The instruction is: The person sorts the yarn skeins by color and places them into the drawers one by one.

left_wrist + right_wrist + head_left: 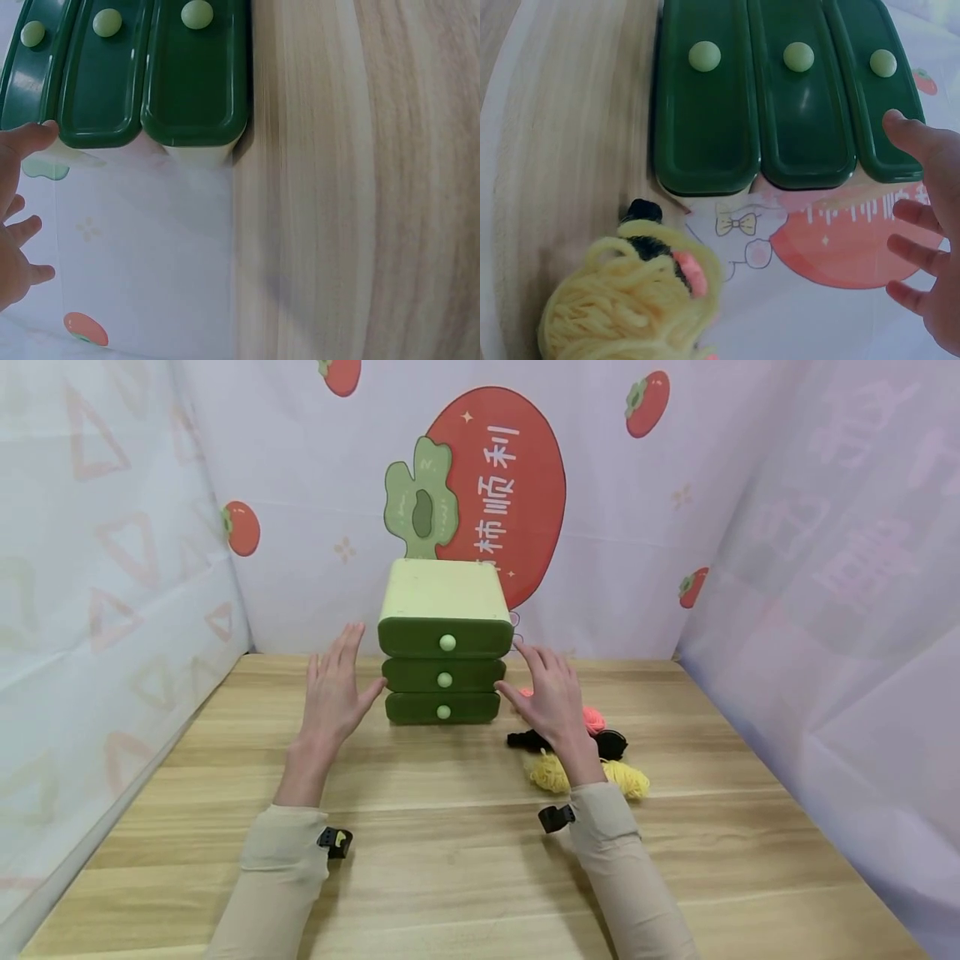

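A small three-drawer box (446,589) with a cream top, dark green drawer fronts and round pale knobs stands upright at the back of the table. My left hand (332,697) is raised at its left side, fingers extended, the thumb close to the middle drawer's edge. On the other side, my right hand (553,697) mirrors it with fingers spread and thumb towards the box. Whether either thumb touches the box I cannot tell. All three drawers look closed in both wrist views. Below my right hand lie skeins of yellow yarn (551,772), black yarn (611,743) and pink yarn (594,720).
The wooden table (442,868) runs back to a pale printed cloth (315,468) hung behind it. More cloth hangs along the left and right sides. Both forearms reach in from the front edge, each wearing a small black wrist device.
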Available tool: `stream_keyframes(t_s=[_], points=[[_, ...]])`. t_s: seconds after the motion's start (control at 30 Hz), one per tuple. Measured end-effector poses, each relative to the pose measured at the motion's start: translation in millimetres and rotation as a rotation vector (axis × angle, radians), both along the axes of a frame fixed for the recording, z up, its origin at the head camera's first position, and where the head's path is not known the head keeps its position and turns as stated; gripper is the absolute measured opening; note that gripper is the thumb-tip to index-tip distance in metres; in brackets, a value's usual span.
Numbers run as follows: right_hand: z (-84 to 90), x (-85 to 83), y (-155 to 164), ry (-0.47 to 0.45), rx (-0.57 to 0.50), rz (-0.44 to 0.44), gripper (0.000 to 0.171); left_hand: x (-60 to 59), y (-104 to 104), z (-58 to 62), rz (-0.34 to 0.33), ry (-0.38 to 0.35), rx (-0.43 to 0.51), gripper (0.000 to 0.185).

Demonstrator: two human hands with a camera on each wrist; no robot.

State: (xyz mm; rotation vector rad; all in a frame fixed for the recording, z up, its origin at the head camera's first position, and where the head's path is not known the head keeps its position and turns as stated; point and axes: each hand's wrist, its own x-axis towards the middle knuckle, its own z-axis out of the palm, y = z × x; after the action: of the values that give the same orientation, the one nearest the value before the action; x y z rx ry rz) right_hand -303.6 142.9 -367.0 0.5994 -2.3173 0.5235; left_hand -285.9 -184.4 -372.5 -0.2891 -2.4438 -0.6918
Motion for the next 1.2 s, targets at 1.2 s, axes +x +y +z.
stream_keyframes(t_s=[1.2], points=[[32.3, -28.6, -58, 0.157, 0.086, 0.303, 0.036, -14.3, 18, 21.7, -0.125, -0.122, 0.165, 0.090]])
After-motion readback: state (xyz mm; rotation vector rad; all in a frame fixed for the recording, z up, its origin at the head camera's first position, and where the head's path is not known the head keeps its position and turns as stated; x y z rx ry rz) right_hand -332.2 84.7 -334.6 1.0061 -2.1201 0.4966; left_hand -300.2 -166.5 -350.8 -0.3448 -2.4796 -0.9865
